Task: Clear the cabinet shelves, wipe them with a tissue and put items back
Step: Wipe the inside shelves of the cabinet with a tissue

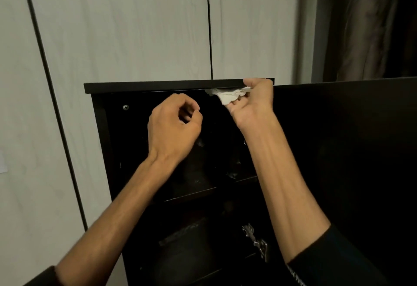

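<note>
A black cabinet [101, 127] stands open in front of me, its top board [158, 87] running across the middle of the view. My right hand [255, 103] holds a crumpled white tissue [228, 95] pressed up under the right end of that top board. My left hand [173, 127] hovers in front of the dark upper compartment, fingers loosely curled with nothing in them. A shelf edge [191, 193] shows lower down. The inside is too dark to tell what stands on the shelves.
The cabinet's black door [349, 161] hangs open to the right, with a metal hinge [257, 240] at its inner edge. Pale grey wardrobe panels [126, 26] rise behind. A curtain [365, 21] hangs at the upper right.
</note>
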